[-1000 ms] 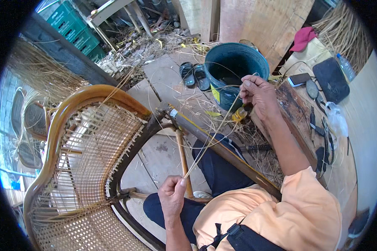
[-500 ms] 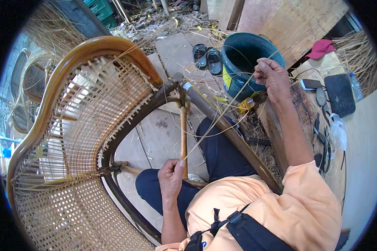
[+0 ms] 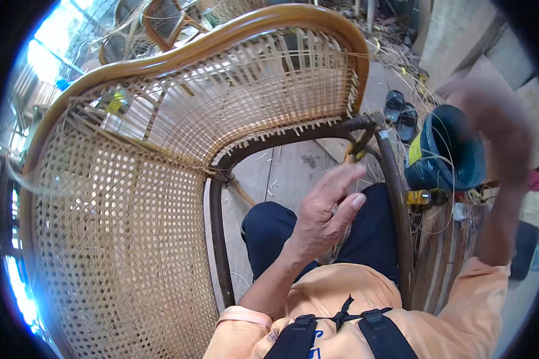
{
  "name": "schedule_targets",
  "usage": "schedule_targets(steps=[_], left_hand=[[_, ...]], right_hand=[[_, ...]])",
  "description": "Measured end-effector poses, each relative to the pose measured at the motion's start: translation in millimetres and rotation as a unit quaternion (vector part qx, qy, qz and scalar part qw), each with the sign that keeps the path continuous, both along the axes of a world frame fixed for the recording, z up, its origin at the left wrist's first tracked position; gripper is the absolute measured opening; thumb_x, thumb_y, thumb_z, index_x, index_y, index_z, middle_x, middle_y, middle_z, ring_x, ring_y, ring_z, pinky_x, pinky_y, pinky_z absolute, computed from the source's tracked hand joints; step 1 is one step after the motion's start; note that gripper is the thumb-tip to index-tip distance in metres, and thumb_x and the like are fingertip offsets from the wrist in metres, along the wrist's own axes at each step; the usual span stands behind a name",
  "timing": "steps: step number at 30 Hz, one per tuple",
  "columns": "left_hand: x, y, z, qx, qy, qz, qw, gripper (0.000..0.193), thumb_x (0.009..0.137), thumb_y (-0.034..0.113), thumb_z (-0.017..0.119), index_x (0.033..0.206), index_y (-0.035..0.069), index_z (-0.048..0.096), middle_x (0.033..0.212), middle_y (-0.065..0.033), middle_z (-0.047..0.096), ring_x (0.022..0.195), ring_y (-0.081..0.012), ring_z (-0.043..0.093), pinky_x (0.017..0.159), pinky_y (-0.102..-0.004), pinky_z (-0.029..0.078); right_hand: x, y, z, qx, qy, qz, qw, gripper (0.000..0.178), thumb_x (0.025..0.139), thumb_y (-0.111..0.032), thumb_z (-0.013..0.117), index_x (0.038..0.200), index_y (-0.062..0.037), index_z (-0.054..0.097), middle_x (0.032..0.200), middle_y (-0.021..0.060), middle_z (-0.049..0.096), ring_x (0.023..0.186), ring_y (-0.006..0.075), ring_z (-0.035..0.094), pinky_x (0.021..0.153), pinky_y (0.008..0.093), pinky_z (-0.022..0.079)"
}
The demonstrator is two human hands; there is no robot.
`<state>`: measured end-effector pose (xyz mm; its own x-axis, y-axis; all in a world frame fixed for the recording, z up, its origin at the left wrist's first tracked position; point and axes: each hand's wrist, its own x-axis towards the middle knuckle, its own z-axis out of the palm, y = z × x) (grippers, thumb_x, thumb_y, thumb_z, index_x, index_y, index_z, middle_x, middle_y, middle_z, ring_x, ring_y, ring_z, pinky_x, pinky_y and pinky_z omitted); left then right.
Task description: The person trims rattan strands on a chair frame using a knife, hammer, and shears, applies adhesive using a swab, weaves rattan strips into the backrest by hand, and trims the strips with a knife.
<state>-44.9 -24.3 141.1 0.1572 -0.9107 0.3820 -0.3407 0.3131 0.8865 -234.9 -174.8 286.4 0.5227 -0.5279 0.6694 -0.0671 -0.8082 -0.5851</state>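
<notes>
A large rattan chair (image 3: 221, 51) with a glossy brown rim stands before me on the left. Close cane webbing (image 3: 120, 233) covers its near part, while looser cane strands (image 3: 257, 107) cross the far part, their short ends pegged along a dark inner pole (image 3: 281, 139). My left hand (image 3: 329, 206) hovers above my knees, inside the frame, thumb apart from its straightened fingers; it shows nothing held. My right hand (image 3: 491, 113), raised over the blue-green bucket (image 3: 419, 170), is smeared by motion, so its fingers cannot be read. A thin cane strand (image 3: 453, 164) loops beside that bucket.
Dark sandals (image 3: 407, 119) lie beyond the bucket. A yellow-labelled bottle (image 3: 419, 197) sits at its base, near wooden planks (image 3: 434, 251). A dark pole (image 3: 397, 197) runs along my right leg. Another rattan chair (image 3: 161, 27) stands behind at upper left.
My view has swung left. Both hands held a cane strand stretched between them; now the left shows none and has spread its fingers. The right has moved and become blurred.
</notes>
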Motion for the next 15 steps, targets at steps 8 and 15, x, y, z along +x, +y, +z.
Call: schedule_targets(steps=[8,15], left_hand=[[33,-7,22,-0.173,0.116,0.168,0.963,0.020,0.090,0.004,0.059,0.110,0.003,0.062,0.106,-0.0071,0.060,0.084,-0.0125,0.062,0.075,-0.0239,0.051],[128,-22,37,-0.105,0.107,0.419,0.895,0.016,0.092,0.011,0.057,0.098,-0.001,0.066,0.082,-0.0075,0.067,0.072,-0.0121,0.064,0.062,-0.0233,0.052]], right_hand=[[98,2,-83,0.079,0.207,0.172,0.960,0.014,0.090,-0.017,0.056,0.095,-0.0048,0.062,0.084,0.0167,0.063,0.076,0.0351,0.062,0.064,0.0379,0.048],[117,-46,-92,0.050,0.135,-0.008,0.989,0.022,0.088,-0.021,0.061,0.089,0.0003,0.060,0.075,0.0165,0.059,0.069,0.0289,0.058,0.064,0.0357,0.046]])
